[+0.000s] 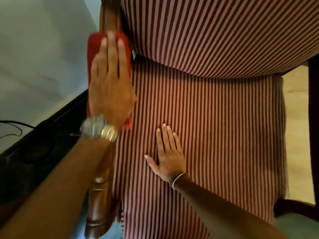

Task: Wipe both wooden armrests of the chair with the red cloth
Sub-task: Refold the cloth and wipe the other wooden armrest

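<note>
My left hand (pixel 110 83), with a watch on the wrist, lies flat on the red cloth (pixel 92 49) and presses it onto the left wooden armrest (pixel 99 200). The cloth covers the armrest's middle; polished wood shows below my wrist and again above the cloth near the backrest. My right hand (pixel 168 156) rests flat, fingers spread, on the red-and-cream striped seat (pixel 215 126) and holds nothing. The right wooden armrest (pixel 314 135) runs dark along the right edge of the view.
The striped backrest (pixel 215 31) fills the top. A dark piece of furniture (pixel 34 161) with a black cable stands left of the chair, below a pale wall. Light flooring (pixel 295 109) shows between seat and right armrest.
</note>
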Motion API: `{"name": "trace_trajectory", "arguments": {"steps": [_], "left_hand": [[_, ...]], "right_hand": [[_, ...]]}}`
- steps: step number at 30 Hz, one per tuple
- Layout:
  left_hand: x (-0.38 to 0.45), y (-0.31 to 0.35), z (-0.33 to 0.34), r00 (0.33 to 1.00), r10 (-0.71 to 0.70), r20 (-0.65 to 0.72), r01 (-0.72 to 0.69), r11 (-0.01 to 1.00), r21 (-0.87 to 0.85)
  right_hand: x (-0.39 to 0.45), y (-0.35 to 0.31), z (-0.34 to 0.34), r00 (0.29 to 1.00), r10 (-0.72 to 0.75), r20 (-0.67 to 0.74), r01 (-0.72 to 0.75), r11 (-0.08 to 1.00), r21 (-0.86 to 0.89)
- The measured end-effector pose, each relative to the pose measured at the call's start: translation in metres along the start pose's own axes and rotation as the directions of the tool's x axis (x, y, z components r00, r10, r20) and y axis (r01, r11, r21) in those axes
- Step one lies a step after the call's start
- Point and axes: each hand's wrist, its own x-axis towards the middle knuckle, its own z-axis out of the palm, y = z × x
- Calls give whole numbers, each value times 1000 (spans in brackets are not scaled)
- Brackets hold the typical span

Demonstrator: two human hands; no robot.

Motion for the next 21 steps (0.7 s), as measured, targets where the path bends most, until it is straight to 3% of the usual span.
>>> {"name": "trace_trajectory", "arguments": {"steps": [4, 7, 9, 11, 14, 18, 21], "left_hand": [[31, 5, 1, 997, -76, -31, 75, 996, -46], [-57, 3, 1, 997, -65, -39, 64, 997, -34], [-125, 0, -2, 999, -41, 27, 41, 999, 12], [-145, -5, -1, 998, -9, 55, 6, 999, 42], [-89, -4, 2, 999, 1, 45, -4, 998, 68], [18, -3, 2, 999, -35, -17, 34, 999, -34], [2, -4, 4, 998, -47, -32, 45, 997, -66]], "right_hand": [[1, -2, -3, 1000, 4, 12, -4, 1000, 9], [-2, -2, -1, 1000, 2, -15, -2, 1000, 2], [-2, -2, 2, 1000, 6, -29, -6, 1000, -8], [-2, -2, 5, 999, 9, -34, -10, 1000, -13], [-3, -3, 5, 1000, 16, -17, -16, 1000, -11], [-2, -4, 1, 1000, 18, -12, -18, 1000, -5], [-4, -3, 2, 1000, 13, -19, -13, 1000, 6]]}}
